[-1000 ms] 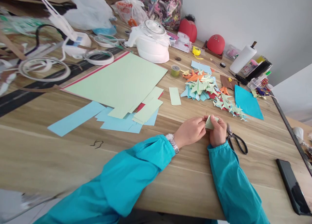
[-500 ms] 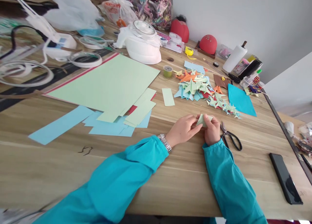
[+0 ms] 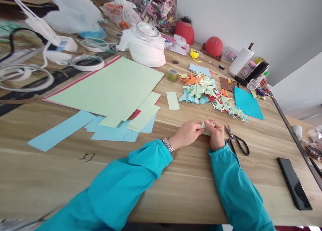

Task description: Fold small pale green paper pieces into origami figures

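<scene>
A small folded piece of light green paper (image 3: 206, 131) is pinched between my two hands just above the table. My left hand (image 3: 187, 133), with a metal watch at the wrist, grips its left side. My right hand (image 3: 216, 133) has its thumb pressed on top of the paper; its other fingers are partly hidden behind. Black-handled scissors (image 3: 236, 141) lie right beside my right hand, blades slightly apart. A flat green paper strip (image 3: 173, 101) rests beyond my left hand. Farther back is a pile of folded paper stars and planes (image 3: 200, 87) in green, blue and orange.
Large green sheets (image 3: 108, 87) and blue paper strips (image 3: 61, 130) lie to the left. A spool (image 3: 172, 74) and a yellow tape measure (image 3: 194, 53) stand behind. A black phone (image 3: 294, 184) lies at the right, with a turquoise sheet (image 3: 248, 103) farther back.
The green paper has turned in my fingers and now lies flatter, its pointed corner no longer raised. My left fingers have drawn in around its edge. Both hands stay in nearly the same place.
</scene>
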